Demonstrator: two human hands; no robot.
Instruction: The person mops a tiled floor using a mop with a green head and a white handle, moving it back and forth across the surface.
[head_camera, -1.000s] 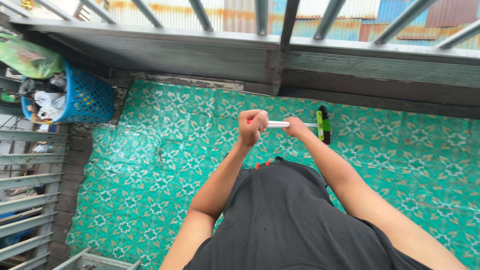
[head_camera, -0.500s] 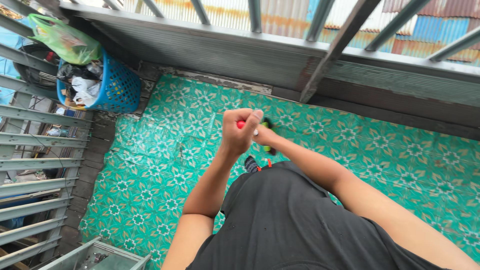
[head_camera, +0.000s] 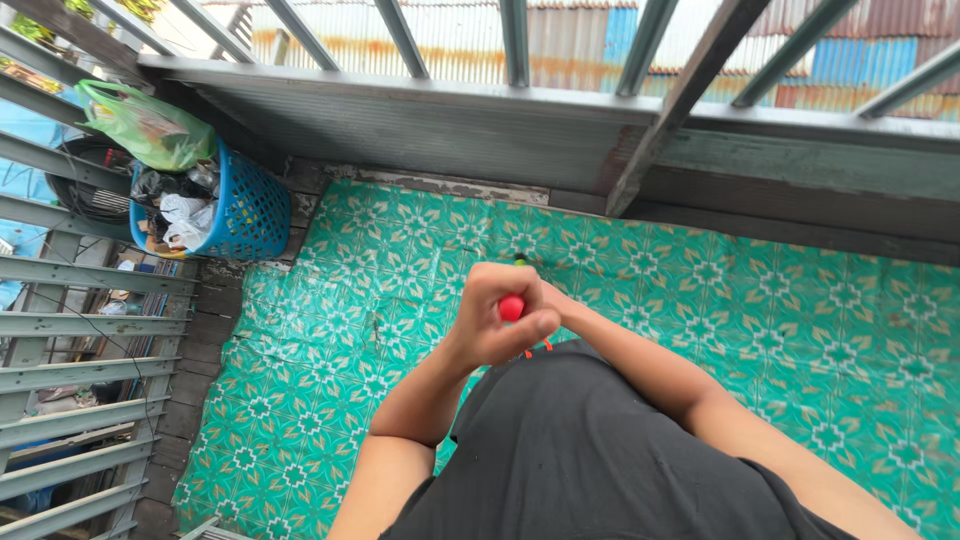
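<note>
The left hand (head_camera: 495, 325) is curled into a fist around the red end cap (head_camera: 511, 308) of a broom handle, which peeks out between the thumb and the bent fingers; the handle itself runs away from the camera and is almost wholly hidden behind that fist. The right hand (head_camera: 548, 292) sits just beyond and partly behind the left one, so only its wrist and a sliver of the knuckles show; it seems to be wrapped around the same handle, though I cannot tell for sure how firmly it closes. A small dark bit just above the left fist, near the floor, may be the broom's head, but it is too small to make out. Both forearms reach forward over a black shirt (head_camera: 580, 450). Below lies a green patterned floor mat (head_camera: 330, 340) with star and leaf motifs, its surface wrinkled near the left edge. In the far left corner stands a blue plastic basket (head_camera: 250, 215) stuffed with bags and rubbish, with a green plastic bag (head_camera: 145, 125) resting on top of it. A grey metal railing (head_camera: 520, 90) borders the far side.
</note>
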